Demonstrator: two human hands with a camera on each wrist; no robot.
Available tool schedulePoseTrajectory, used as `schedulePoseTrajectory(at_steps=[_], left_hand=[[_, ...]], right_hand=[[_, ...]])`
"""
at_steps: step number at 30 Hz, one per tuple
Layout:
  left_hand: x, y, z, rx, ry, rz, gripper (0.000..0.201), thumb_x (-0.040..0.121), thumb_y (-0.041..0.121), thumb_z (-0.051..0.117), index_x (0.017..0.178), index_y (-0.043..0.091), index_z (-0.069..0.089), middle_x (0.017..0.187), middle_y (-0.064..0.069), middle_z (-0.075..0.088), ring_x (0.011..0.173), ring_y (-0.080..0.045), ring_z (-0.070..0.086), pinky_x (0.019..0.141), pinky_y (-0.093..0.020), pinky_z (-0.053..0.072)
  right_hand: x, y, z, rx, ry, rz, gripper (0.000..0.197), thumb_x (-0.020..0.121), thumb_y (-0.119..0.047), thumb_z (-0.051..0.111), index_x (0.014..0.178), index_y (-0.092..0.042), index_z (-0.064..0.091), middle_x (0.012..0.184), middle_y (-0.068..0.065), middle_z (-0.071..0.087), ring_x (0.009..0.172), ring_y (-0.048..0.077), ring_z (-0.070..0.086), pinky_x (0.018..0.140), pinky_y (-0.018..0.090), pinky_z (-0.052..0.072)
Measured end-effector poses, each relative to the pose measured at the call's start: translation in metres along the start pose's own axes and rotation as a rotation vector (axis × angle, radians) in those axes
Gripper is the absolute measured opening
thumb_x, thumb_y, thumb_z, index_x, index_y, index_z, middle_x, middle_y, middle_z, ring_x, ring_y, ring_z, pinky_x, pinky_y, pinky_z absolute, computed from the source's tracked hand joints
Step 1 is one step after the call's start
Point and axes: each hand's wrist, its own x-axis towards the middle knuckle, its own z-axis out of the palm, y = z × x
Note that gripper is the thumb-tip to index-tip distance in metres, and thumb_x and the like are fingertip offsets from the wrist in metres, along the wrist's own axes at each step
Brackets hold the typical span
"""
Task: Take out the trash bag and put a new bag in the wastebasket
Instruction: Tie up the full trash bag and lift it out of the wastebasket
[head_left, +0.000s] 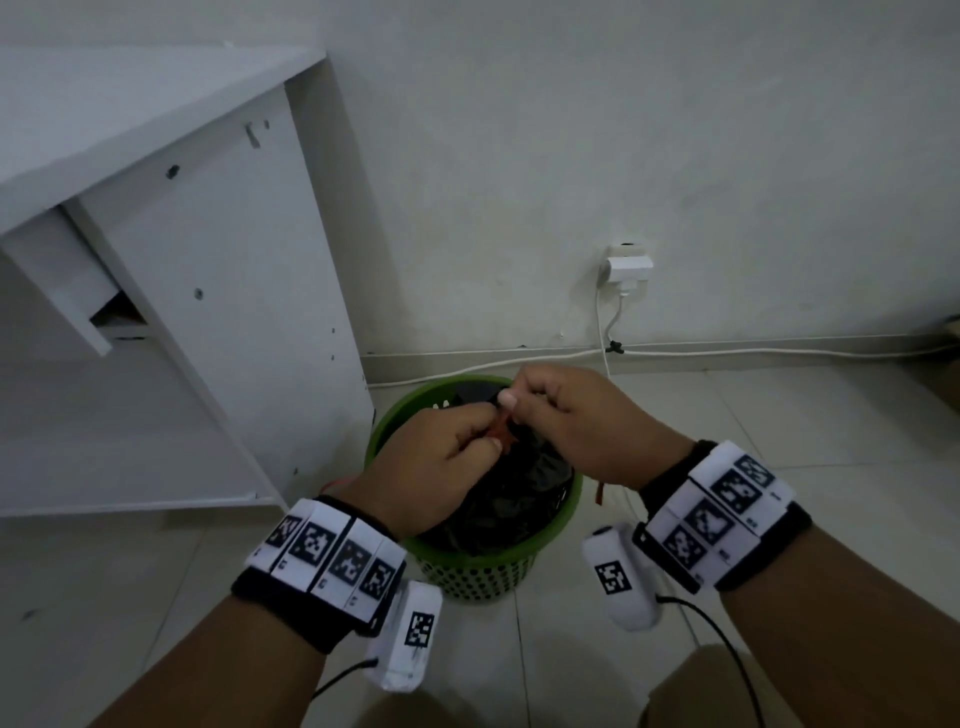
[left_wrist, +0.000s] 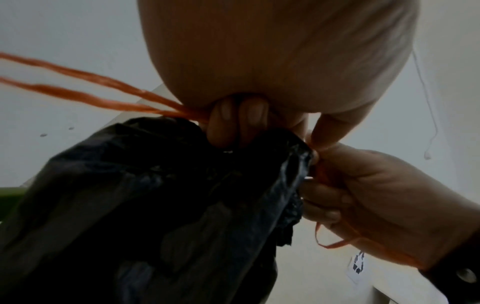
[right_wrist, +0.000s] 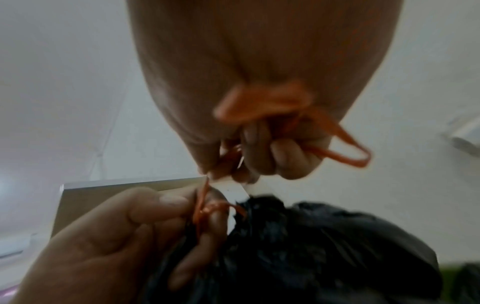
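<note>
**Desk:** Where is the bag sitting right now?

**Operator:** The black trash bag (head_left: 511, 486) is still sitting inside the green wastebasket (head_left: 457, 571), on the tiled floor just beside the white desk panel (head_left: 208, 291). Its gathered neck is rising above the rim, and I am working right at that neck.

**Desk:** And the orange drawstring?

**Operator:** The orange drawstring (left_wrist: 85, 90) is running out sideways from the neck in two strands on my left, and looping out on my right. My left hand (head_left: 441, 467) is pinching it tight against the bunched plastic. My right hand (head_left: 576, 415) is curled round its own loop, thumb and forefinger nipping the strand just above the left's fingers (right_wrist: 166, 205).

**Desk:** Which hand is nearer the bag?

**Operator:** The left; it is touching the plastic, with the right just above and beyond it. Both wrists are angling inward, knuckles up. I am judging the knot as the step in hand; the lift, straight up along the bag's long axis, is not yet begun.
</note>
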Motion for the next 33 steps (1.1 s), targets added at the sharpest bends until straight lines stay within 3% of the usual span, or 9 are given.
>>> schedulePoseTrajectory(at_steps=[2, 3, 7, 11, 13, 16, 22, 25, 33], left_hand=[[0.003, 0.0, 0.001, 0.041, 0.025, 0.047, 0.012, 0.086, 0.03, 0.051, 0.074, 0.03, 0.053, 0.064, -0.004, 0.058, 0.06, -0.027, 0.055, 0.058, -0.049, 0.048], [0.003, 0.0, 0.002, 0.055, 0.042, 0.072, 0.011, 0.086, 0.028, 0.052, 0.076, 0.028, 0.052, 0.064, -0.005, 0.058, 0.059, -0.028, 0.056, 0.057, -0.049, 0.048], [0.0, -0.003, 0.006, 0.063, 0.151, 0.066, 0.004, 0.086, 0.024, 0.06, 0.09, 0.024, 0.059, 0.071, 0.002, 0.068, 0.06, -0.02, 0.064, 0.057, -0.043, 0.053], [-0.004, -0.011, 0.013, 0.147, 0.266, 0.094, 0.024, 0.088, 0.016, 0.071, 0.106, 0.026, 0.058, 0.068, 0.014, 0.064, 0.066, 0.002, 0.062, 0.06, -0.013, 0.048], [-0.005, -0.011, 0.017, 0.176, 0.301, 0.143, 0.023, 0.089, 0.015, 0.073, 0.111, 0.02, 0.067, 0.083, 0.02, 0.068, 0.077, 0.011, 0.061, 0.071, -0.001, 0.043], [-0.005, -0.009, 0.02, 0.192, 0.351, 0.226, 0.008, 0.089, 0.011, 0.073, 0.096, 0.013, 0.076, 0.091, 0.011, 0.075, 0.083, 0.003, 0.064, 0.076, 0.0, 0.042], [0.002, 0.0, 0.013, -0.122, 0.25, -0.237, 0.015, 0.094, 0.024, 0.068, 0.08, 0.023, 0.074, 0.07, 0.011, 0.072, 0.066, -0.003, 0.066, 0.059, -0.018, 0.05], [0.006, 0.009, 0.006, -0.485, 0.182, -0.448, 0.026, 0.098, 0.021, 0.061, 0.074, 0.015, 0.069, 0.057, 0.004, 0.057, 0.051, -0.01, 0.05, 0.048, -0.022, 0.036], [0.011, 0.005, 0.006, -0.534, 0.132, -0.414, 0.032, 0.101, 0.019, 0.056, 0.073, 0.016, 0.07, 0.062, 0.001, 0.053, 0.054, -0.008, 0.045, 0.052, -0.021, 0.035]], right_hand=[[0.0, 0.006, 0.009, 0.157, 0.056, 0.032, 0.031, 0.102, -0.03, 0.05, 0.085, -0.006, 0.061, 0.066, -0.008, 0.064, 0.06, 0.007, 0.056, 0.057, 0.024, 0.045], [-0.001, 0.007, 0.014, 0.226, 0.074, 0.052, 0.031, 0.103, -0.027, 0.048, 0.083, -0.007, 0.06, 0.059, -0.015, 0.062, 0.054, 0.003, 0.055, 0.053, 0.016, 0.039], [-0.004, 0.011, 0.026, 0.31, 0.112, 0.097, 0.033, 0.105, -0.026, 0.045, 0.076, -0.014, 0.057, 0.05, -0.018, 0.059, 0.045, -0.001, 0.051, 0.051, 0.011, 0.033], [0.0, 0.014, 0.028, 0.264, 0.116, 0.148, 0.039, 0.101, -0.034, 0.052, 0.069, -0.013, 0.06, 0.056, -0.003, 0.064, 0.051, 0.007, 0.055, 0.06, 0.027, 0.045], [0.003, 0.014, 0.023, 0.263, 0.09, 0.213, 0.039, 0.096, -0.039, 0.059, 0.066, -0.014, 0.061, 0.054, -0.003, 0.062, 0.052, 0.009, 0.054, 0.062, 0.031, 0.046], [0.008, 0.015, 0.016, 0.224, 0.012, 0.269, 0.035, 0.091, -0.041, 0.065, 0.067, -0.016, 0.065, 0.054, -0.004, 0.064, 0.05, 0.007, 0.053, 0.06, 0.026, 0.044], [0.003, 0.019, 0.027, 0.066, 0.336, 0.077, 0.016, 0.087, -0.035, 0.069, 0.087, -0.019, 0.068, 0.087, -0.008, 0.069, 0.079, 0.005, 0.063, 0.073, 0.022, 0.049], [-0.007, 0.021, 0.035, -0.082, 0.491, -0.178, 0.02, 0.082, -0.036, 0.069, 0.089, -0.017, 0.071, 0.102, -0.004, 0.067, 0.098, 0.016, 0.062, 0.087, 0.037, 0.046], [-0.014, 0.033, 0.055, -0.315, 0.62, -0.304, 0.012, 0.086, -0.023, 0.074, 0.095, -0.018, 0.08, 0.107, -0.003, 0.073, 0.108, 0.024, 0.063, 0.087, 0.049, 0.045]])
